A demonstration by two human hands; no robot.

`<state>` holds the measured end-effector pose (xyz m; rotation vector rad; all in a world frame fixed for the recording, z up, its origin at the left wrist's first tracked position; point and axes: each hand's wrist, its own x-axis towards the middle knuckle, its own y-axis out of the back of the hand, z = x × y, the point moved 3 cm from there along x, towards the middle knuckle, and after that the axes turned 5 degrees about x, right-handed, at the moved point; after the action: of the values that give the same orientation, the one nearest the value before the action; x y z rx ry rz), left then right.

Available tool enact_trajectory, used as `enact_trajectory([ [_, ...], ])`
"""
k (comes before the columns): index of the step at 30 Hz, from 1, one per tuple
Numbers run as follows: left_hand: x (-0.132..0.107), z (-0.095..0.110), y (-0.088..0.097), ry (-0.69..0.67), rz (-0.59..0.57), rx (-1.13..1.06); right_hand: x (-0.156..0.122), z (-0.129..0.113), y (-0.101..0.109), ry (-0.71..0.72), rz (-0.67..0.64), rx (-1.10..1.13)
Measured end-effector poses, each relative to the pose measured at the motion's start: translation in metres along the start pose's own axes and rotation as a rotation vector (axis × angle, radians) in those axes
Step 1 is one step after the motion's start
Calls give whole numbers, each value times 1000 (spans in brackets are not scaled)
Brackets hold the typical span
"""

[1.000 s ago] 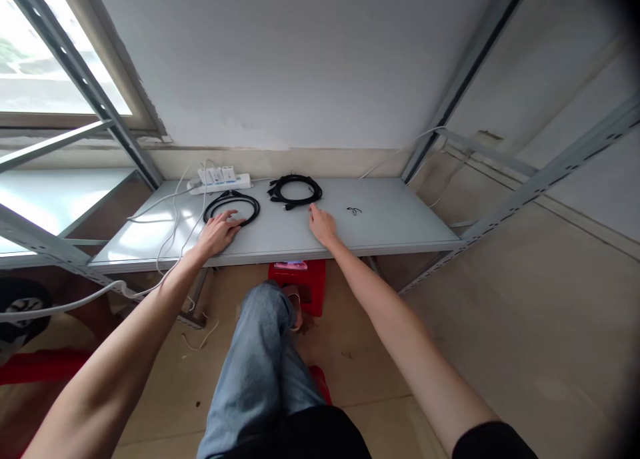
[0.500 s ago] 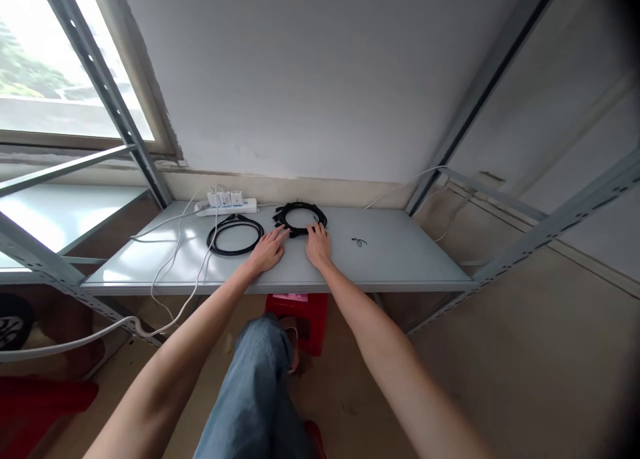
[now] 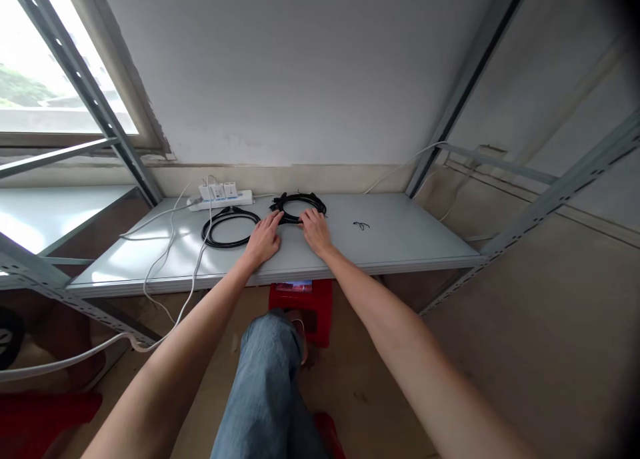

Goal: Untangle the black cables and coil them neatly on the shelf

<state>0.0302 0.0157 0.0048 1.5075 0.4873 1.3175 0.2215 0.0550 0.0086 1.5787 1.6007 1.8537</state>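
Note:
Two rings of black cable lie on a pale grey shelf (image 3: 400, 235). The right-hand cable coil (image 3: 300, 197) is thicker, with plug ends bunched on its far left side. My left hand (image 3: 264, 239) has its fingertips closed on that coil's near left edge. At the near right edge, my right hand (image 3: 316, 231) curls its fingers over the same coil; the fingertips are partly hidden. To the left lies the thinner cable coil (image 3: 206, 232), apart from my left hand. A small black twist tie (image 3: 361, 225) rests on the shelf to the right.
A white power strip (image 3: 223, 200) with chargers stands by the wall. White cords (image 3: 170, 245) run from it over the shelf's front edge. Metal posts (image 3: 465, 85) frame both sides. Beneath are a red stool (image 3: 320, 312) and my knee (image 3: 270, 339).
The camera view has shifted slightly. My left fingers have moved forward and closed in on the coil's edge. My right hand stays at the near right edge with its fingers more curled.

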Motion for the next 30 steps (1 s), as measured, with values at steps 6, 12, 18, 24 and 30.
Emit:
enact_trajectory([
  [6,0,2,1,-41,28,79,3,-1,0,26,-5,28],
  [12,0,2,0,-32,61,81,13,-1,1,-30,96,-21],
  [18,-4,7,8,0,153,105,14,-12,-2,190,40,58],
  [24,0,4,0,-53,62,29,11,-6,-13,230,-23,159],
  [30,3,-3,-13,-100,-9,-50,13,-1,-8,111,33,161],
])
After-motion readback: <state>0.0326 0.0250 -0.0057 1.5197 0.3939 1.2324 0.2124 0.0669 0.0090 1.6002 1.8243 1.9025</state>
